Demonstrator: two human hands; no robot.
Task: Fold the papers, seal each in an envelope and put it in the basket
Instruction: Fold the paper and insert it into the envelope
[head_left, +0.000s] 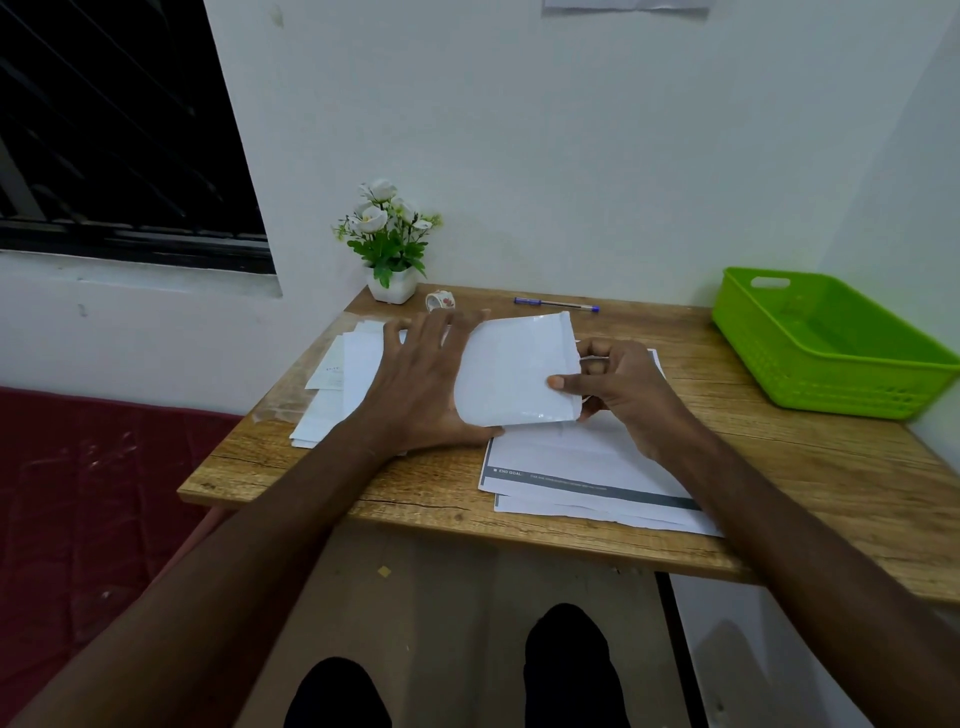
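Right hand (618, 395) pinches a white envelope (517, 371) by its right edge, above the papers (582, 467) at the tabletop's (779, 493) near edge. Left hand (421, 374), fingers spread straight, steadies its left side. One green basket (831, 338) sits empty at the far right corner.

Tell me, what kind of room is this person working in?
Probably a small home room used as a desk corner. A wooden table stands against a white wall by a dark window, with a potted plant, a pen and printed papers on it, and a red mattress beside it.
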